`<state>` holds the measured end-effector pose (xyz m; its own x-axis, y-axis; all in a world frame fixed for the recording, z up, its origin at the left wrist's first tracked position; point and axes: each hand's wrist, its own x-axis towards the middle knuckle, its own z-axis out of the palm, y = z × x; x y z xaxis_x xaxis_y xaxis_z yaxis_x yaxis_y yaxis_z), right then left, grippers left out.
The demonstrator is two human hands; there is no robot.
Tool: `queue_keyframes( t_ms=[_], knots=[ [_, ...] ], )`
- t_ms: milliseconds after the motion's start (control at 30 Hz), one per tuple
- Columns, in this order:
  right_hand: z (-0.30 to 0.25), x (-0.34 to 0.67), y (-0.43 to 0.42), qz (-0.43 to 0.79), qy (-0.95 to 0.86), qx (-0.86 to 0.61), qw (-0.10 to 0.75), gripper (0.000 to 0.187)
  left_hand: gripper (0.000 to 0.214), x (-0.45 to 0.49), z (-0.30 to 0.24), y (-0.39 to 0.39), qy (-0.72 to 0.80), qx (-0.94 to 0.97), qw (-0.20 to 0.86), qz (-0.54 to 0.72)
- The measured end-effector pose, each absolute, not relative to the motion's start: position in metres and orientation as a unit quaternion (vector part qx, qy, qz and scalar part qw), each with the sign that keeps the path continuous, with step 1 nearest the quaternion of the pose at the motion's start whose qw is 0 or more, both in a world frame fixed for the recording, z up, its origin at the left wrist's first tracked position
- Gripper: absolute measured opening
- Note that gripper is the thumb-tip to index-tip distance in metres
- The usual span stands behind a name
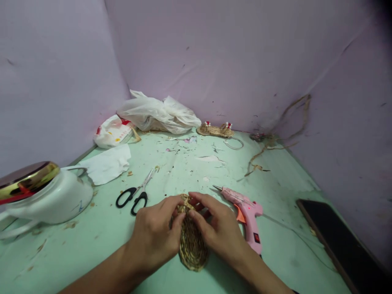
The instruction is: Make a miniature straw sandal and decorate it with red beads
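Note:
Low over the front of the table, a woven straw oval (pixel 193 247), coiled like a small sole, is held between both hands. My left hand (pixel 157 230) is closed on its left edge, the thumb lying on top near the upper end. On the opposite edge, my right hand (pixel 219 224) grips it with thumb and fingers bent around the upper end. The fingertips partly hide that end. Just right of my right hand lies a pink glue gun (pixel 245 212) with a small red light lit. Black-handled scissors (pixel 137 194) rest partly open beyond my left hand.
A white pot (pixel 67 200) stands at left, beside crumpled white paper (pixel 107 163). Plastic bags (pixel 159 114), a straw piece with red-and-white beads (pixel 216 130) and a wire ring (pixel 234 143) lie at the back. A dark phone (pixel 339 245) and the glue gun's cord are at right.

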<state>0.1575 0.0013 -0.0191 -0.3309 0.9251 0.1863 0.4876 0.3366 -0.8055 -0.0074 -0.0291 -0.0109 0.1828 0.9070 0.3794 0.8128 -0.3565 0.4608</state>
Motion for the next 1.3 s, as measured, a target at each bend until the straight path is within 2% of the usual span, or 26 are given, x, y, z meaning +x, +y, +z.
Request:
queue_keyframes(
  t_ms=[300,600,867,1067,1200,1300],
  knots=[
    [-0.017,0.159,-0.005,0.383,-0.707,-0.479,0.353,0.033,0.016,-0.012,-0.012,-0.023,0.490,0.785,0.085,0.368],
    [-0.019,0.162,-0.004,0.364,-0.726,-0.478,0.334,0.032,0.019,-0.009,-0.016,-0.021,0.489,0.783,0.076,0.378],
    [-0.017,0.162,-0.003,0.344,-0.744,-0.462,0.337,0.026,0.013,-0.005,-0.013,-0.019,0.487,0.776,0.071,0.394],
    [-0.019,0.160,-0.002,0.338,-0.750,-0.463,0.330,0.026,0.021,-0.005,-0.013,-0.019,0.501,0.781,0.054,0.369],
    [-0.011,0.167,-0.003,0.339,-0.718,-0.486,0.366,0.030,0.010,-0.006,-0.014,-0.021,0.514,0.766,0.073,0.379],
    [0.005,0.189,-0.005,0.260,-0.682,-0.569,0.378,0.024,0.005,-0.005,-0.012,-0.023,0.526,0.761,0.089,0.369]
  ],
)
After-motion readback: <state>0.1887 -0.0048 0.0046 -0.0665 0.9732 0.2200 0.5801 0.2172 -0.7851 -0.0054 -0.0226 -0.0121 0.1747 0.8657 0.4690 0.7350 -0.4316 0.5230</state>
